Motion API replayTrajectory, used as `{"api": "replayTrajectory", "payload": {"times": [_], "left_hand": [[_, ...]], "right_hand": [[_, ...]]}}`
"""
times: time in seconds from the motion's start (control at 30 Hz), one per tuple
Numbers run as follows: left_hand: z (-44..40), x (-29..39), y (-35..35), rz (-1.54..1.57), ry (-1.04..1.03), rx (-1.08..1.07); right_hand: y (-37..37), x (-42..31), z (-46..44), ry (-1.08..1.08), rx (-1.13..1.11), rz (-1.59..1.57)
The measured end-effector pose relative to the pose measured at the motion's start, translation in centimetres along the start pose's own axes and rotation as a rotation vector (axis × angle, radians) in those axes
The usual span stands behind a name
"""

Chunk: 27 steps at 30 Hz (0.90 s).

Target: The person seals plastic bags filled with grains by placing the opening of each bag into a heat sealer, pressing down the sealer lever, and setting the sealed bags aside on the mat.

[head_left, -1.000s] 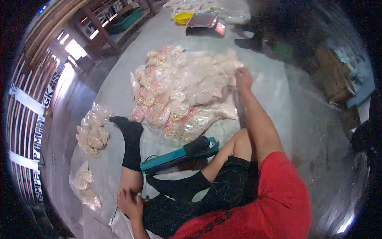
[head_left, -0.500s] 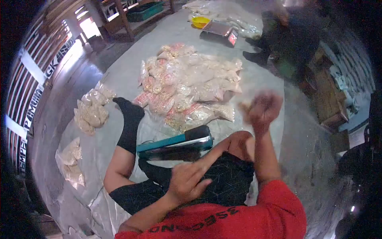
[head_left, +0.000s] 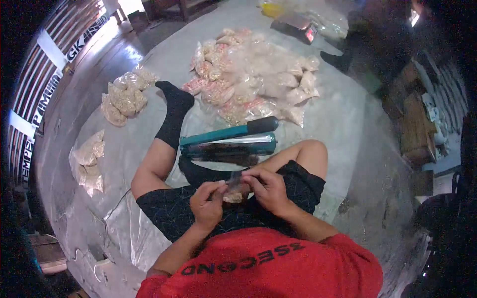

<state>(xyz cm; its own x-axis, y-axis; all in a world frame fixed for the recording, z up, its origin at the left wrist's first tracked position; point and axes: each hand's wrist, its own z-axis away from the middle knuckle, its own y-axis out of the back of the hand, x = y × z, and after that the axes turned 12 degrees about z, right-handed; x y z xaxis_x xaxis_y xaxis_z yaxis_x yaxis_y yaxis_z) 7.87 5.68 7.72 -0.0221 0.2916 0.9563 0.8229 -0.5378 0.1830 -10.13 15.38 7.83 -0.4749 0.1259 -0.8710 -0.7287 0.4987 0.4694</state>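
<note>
Over my lap, my left hand [head_left: 207, 203] and my right hand [head_left: 268, 189] pinch the upper edge of a clear plastic bag [head_left: 232, 197] from either side. Pale contents sit in its lower part; what they are is too blurred to tell. Just beyond my hands lies a teal heat sealer [head_left: 218, 133] with a dark-ended handle, its arm raised at an angle over the base. Farther out is a large heap of filled clear bags [head_left: 248, 84], some with red print.
Filled bags lie in a cluster [head_left: 124, 97] by my left foot, with more bags [head_left: 91, 159] nearer on the left. At the back stand a scale [head_left: 295, 29] and a yellow bowl [head_left: 272, 9]. Another person's dark-clad foot [head_left: 338, 60] rests at the right; cardboard boxes [head_left: 416, 116] stand beyond.
My right hand has come from the right of the heap down to my lap. My left hand, earlier open over my leg, now grips the bag too. The view has tilted downward.
</note>
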Motion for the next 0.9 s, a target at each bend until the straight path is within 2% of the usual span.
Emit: {"api": "replayTrajectory", "payload": {"times": [0.07,0.17,0.23,0.3,0.33,0.4,0.47,0.6,0.63,0.7,0.8,0.83,0.9], "left_hand": [[0.1,0.3,-0.1,0.155,-0.02,0.152],[0.2,2.2,0.4,0.167,0.053,0.18],[-0.2,3.8,0.7,0.124,0.122,0.19],[-1.7,4.9,0.6,0.262,0.518,0.158],[-1.7,4.1,0.4,0.253,0.548,0.175],[-2.2,1.6,-0.3,0.505,0.49,0.199],[-3.1,1.0,-0.2,0.441,0.457,0.201],[-5.0,-0.6,-0.8,0.445,0.402,0.23],[-5.6,-0.5,-0.9,0.446,0.396,0.232],[-6.7,-0.1,-1.1,0.401,0.534,0.196],[-8.2,-6.4,-2.7,0.367,0.557,0.229],[-8.9,-7.1,-3.2,0.567,0.702,0.276],[-10.0,-10.5,-3.9,0.534,0.698,0.249]], "right_hand": [[0.6,-1.0,-0.1,-0.014,-0.01,-0.033],[1.5,-2.3,0.3,0.085,-0.065,0.018],[2.1,-3.5,1.4,-0.069,-0.055,-0.095],[2.3,-3.7,1.1,-0.157,-0.07,-0.018],[2.1,-3.6,0.8,-0.221,-0.061,0.063],[0.8,-2.0,0.2,-0.299,-0.038,-0.063],[0.1,-0.7,-1.2,-0.352,0.013,-0.181],[-0.3,0.3,-3.1,-0.234,0.083,-0.175],[-0.5,0.6,-3.5,-0.288,0.088,-0.239],[-1.1,1.8,-4.4,-0.344,0.094,-0.302],[-3.1,6.4,-5.7,-0.534,0.047,-0.342],[-4.4,8.7,-6.4,-0.546,0.069,-0.185],[-6.0,11.4,-7.8,-0.484,0.119,0.12]]}}
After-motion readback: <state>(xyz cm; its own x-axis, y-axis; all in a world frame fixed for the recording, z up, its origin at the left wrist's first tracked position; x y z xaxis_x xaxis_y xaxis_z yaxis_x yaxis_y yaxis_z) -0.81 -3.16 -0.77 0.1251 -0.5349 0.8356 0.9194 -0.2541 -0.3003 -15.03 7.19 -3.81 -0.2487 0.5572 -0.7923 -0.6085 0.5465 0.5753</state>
